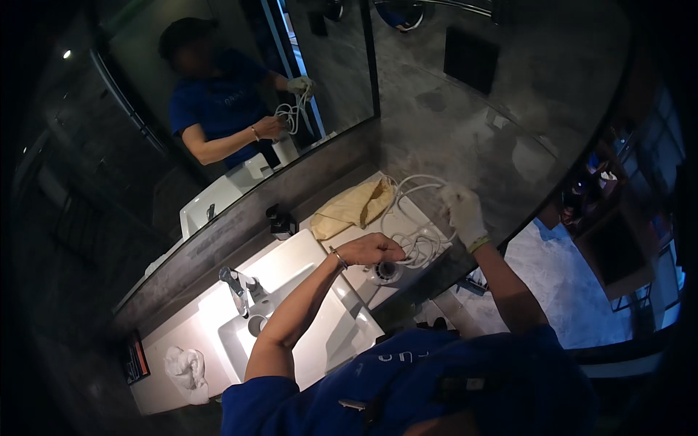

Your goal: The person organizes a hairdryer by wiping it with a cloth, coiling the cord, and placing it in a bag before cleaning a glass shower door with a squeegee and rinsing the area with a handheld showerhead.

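Note:
A loosely coiled white cord (415,243) runs between my hands over the right end of the counter. My bare left hand (373,249) is closed on the cord's lower loops. Higher up at the right, my right hand (461,210), in a pale glove, grips the cord's upper part. Just below my left hand sits a white, round-ended appliance (385,272), perhaps a hair dryer; the hand and cord partly cover it. Behind my left hand lies a yellow cloth bag (351,210) with its mouth towards the right.
A white washbasin (357,309) with a chrome faucet (235,291) and a cup (258,325) is at the left. A black dispenser bottle (281,222) stands behind it. A crumpled white cloth (186,370) lies at the counter's far left. A large mirror (229,109) rises behind.

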`<move>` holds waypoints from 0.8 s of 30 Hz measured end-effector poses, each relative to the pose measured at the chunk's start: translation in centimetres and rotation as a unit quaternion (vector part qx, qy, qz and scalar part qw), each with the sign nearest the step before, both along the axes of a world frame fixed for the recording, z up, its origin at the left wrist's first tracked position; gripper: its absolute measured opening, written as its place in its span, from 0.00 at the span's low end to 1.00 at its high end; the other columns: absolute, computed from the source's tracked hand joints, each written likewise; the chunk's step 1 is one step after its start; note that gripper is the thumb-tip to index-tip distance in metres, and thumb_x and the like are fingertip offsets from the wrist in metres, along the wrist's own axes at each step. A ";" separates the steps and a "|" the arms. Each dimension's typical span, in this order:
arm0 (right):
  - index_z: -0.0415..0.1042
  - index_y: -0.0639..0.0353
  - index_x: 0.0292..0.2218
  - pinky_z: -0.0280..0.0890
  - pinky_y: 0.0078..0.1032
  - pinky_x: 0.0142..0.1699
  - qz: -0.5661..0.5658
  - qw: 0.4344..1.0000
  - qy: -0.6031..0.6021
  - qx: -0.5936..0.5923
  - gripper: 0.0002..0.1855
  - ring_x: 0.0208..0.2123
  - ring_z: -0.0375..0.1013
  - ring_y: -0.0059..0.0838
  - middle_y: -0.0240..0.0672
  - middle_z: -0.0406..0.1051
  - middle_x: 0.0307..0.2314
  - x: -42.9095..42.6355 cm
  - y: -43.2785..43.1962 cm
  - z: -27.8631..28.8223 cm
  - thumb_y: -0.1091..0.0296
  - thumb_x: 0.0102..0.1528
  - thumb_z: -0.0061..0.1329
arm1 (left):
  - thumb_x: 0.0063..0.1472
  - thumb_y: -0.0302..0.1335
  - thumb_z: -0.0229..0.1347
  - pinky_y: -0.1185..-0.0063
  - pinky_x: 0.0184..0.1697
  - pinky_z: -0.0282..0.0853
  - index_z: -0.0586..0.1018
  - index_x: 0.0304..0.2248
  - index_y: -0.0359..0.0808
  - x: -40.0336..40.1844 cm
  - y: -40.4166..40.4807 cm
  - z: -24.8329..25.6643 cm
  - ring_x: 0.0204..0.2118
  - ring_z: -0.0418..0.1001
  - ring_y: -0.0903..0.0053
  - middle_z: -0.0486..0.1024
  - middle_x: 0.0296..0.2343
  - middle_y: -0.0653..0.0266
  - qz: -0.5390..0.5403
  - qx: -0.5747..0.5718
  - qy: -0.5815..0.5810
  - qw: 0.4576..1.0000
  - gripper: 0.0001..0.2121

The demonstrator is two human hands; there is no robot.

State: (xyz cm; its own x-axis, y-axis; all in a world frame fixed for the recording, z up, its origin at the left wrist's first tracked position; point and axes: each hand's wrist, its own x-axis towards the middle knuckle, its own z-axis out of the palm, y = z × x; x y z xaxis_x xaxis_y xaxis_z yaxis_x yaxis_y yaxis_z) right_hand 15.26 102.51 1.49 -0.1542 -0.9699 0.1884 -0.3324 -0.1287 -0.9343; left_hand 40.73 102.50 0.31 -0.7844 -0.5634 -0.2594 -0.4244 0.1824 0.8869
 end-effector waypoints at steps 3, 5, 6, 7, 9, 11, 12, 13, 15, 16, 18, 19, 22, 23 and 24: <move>0.71 0.62 0.35 0.64 0.19 0.33 -0.062 0.969 -0.239 -0.029 0.10 0.33 0.69 0.18 0.37 0.70 0.31 -1.8 3.4 1.1 0.66 0.54 0.45 | 0.57 0.32 0.53 0.87 0.21 0.57 0.78 0.36 0.34 2.1 0.0 1.4 0.21 0.63 0.88 0.74 0.24 0.72 0.085 0.086 0.039 0.992 0.11; 0.70 0.65 0.37 0.65 0.22 0.37 -0.081 0.981 -0.132 -0.114 0.12 0.37 0.68 0.21 0.37 0.69 0.34 -2.9 7.5 1.2 0.66 0.56 0.42 | 0.58 0.32 0.53 0.89 0.18 0.50 0.78 0.35 0.35 4.9 -0.7 -1.8 0.18 0.56 0.91 0.71 0.22 0.76 0.125 0.160 0.147 0.968 0.10; 0.70 0.66 0.38 0.65 0.23 0.39 -0.111 0.983 -0.015 -0.145 0.13 0.39 0.68 0.22 0.37 0.68 0.35 -4.4 9.3 0.1 0.66 0.56 0.41 | 0.58 0.32 0.53 0.90 0.17 0.46 0.78 0.34 0.36 5.6 -0.9 -3.2 0.16 0.53 0.93 0.70 0.20 0.79 0.142 0.198 0.201 0.949 0.09; 0.70 0.66 0.36 0.65 0.24 0.36 -0.113 0.973 -0.178 -0.092 0.12 0.35 0.69 0.24 0.36 0.68 0.32 -7.1 11.8 -1.1 0.66 0.56 0.42 | 0.57 0.31 0.54 0.89 0.17 0.45 0.78 0.33 0.34 4.9 -0.9 -2.6 0.14 0.51 0.92 0.64 0.16 0.77 0.153 0.224 0.233 0.934 0.09; 0.69 0.64 0.30 0.61 0.21 0.22 -0.178 0.933 -0.309 0.047 0.12 0.24 0.67 0.24 0.30 0.65 0.23 -13.9 15.6 -4.3 0.62 0.56 0.42 | 0.57 0.29 0.52 0.89 0.15 0.43 0.76 0.36 0.36 5.4 -1.4 -3.9 0.13 0.49 0.93 0.59 0.15 0.80 0.194 0.234 0.306 0.902 0.09; 0.67 0.65 0.27 0.61 0.27 0.29 -0.236 0.940 0.223 -0.101 0.09 0.24 0.65 0.30 0.32 0.64 0.21 -23.0 19.8 -9.1 0.68 0.52 0.39 | 0.57 0.28 0.51 0.89 0.14 0.42 0.74 0.39 0.38 6.7 -2.7 -5.2 0.12 0.48 0.94 0.57 0.14 0.82 0.316 0.182 0.344 0.865 0.10; 0.66 0.65 0.26 0.61 0.30 0.32 -0.340 0.823 0.422 -0.170 0.07 0.24 0.64 0.33 0.34 0.64 0.20 -27.5 22.0 -11.6 0.71 0.50 0.37 | 0.57 0.28 0.50 0.89 0.13 0.42 0.73 0.39 0.39 8.1 -3.4 -6.6 0.12 0.47 0.93 0.56 0.13 0.82 0.400 0.127 0.363 0.832 0.10; 0.69 0.69 0.38 0.65 0.31 0.41 -0.358 0.869 0.339 0.054 0.17 0.33 0.70 0.40 0.45 0.70 0.31 -34.8 27.9 -12.4 0.65 0.55 0.34 | 0.57 0.28 0.51 0.89 0.12 0.41 0.73 0.39 0.39 9.5 -3.2 -6.9 0.11 0.46 0.93 0.55 0.13 0.81 0.453 0.160 0.400 0.780 0.10; 0.69 0.66 0.39 0.66 0.31 0.40 -0.491 0.723 0.459 0.159 0.16 0.34 0.71 0.40 0.45 0.71 0.32 -42.7 37.2 -14.1 0.65 0.57 0.35 | 0.57 0.30 0.51 0.88 0.11 0.39 0.73 0.39 0.40 14.3 -3.3 -8.0 0.11 0.44 0.92 0.51 0.12 0.81 0.509 0.185 0.493 0.680 0.10; 0.70 0.64 0.40 0.66 0.32 0.40 -0.530 0.652 0.500 0.208 0.15 0.34 0.71 0.41 0.46 0.71 0.32 -45.0 44.3 -13.2 0.66 0.57 0.36 | 0.58 0.30 0.51 0.88 0.11 0.38 0.73 0.39 0.40 14.7 -4.0 -9.2 0.10 0.43 0.91 0.49 0.11 0.80 0.497 0.194 0.552 0.640 0.10; 0.70 0.61 0.41 0.67 0.32 0.39 -0.554 0.529 0.568 0.302 0.14 0.35 0.71 0.43 0.47 0.71 0.33 -46.0 51.5 -10.7 0.66 0.57 0.38 | 0.59 0.32 0.50 0.88 0.12 0.39 0.70 0.44 0.41 15.3 -3.0 -9.5 0.11 0.43 0.91 0.48 0.11 0.80 0.480 0.214 0.571 0.631 0.14; 0.70 0.61 0.41 0.67 0.33 0.40 -0.532 0.497 0.584 0.360 0.14 0.35 0.71 0.43 0.46 0.71 0.33 -45.2 54.6 -10.8 0.65 0.56 0.39 | 0.60 0.32 0.50 0.89 0.12 0.39 0.69 0.46 0.40 12.7 -3.1 -8.0 0.11 0.43 0.91 0.48 0.11 0.80 0.454 0.238 0.565 0.647 0.15; 0.70 0.60 0.42 0.66 0.33 0.41 -0.236 0.518 0.652 0.502 0.15 0.37 0.71 0.43 0.46 0.71 0.35 -40.4 53.5 -15.7 0.63 0.56 0.41 | 0.60 0.32 0.49 0.89 0.14 0.41 0.65 0.51 0.38 8.7 -3.2 -4.5 0.12 0.44 0.92 0.49 0.12 0.81 0.345 0.282 0.450 0.774 0.19; 0.70 0.60 0.42 0.66 0.33 0.41 -0.114 0.565 0.655 0.489 0.15 0.37 0.71 0.44 0.45 0.71 0.35 -38.5 50.8 -18.1 0.62 0.55 0.41 | 0.61 0.33 0.49 0.89 0.14 0.41 0.64 0.51 0.34 6.7 -3.3 -3.4 0.12 0.45 0.92 0.49 0.14 0.81 0.311 0.270 0.402 0.818 0.20; 0.70 0.60 0.42 0.66 0.33 0.42 -0.033 0.627 0.636 0.448 0.16 0.38 0.70 0.44 0.45 0.71 0.36 -36.0 45.4 -20.6 0.62 0.55 0.42 | 0.61 0.32 0.49 0.89 0.14 0.44 0.64 0.51 0.32 6.3 -3.3 -3.2 0.12 0.48 0.91 0.52 0.13 0.80 0.275 0.267 0.393 0.836 0.20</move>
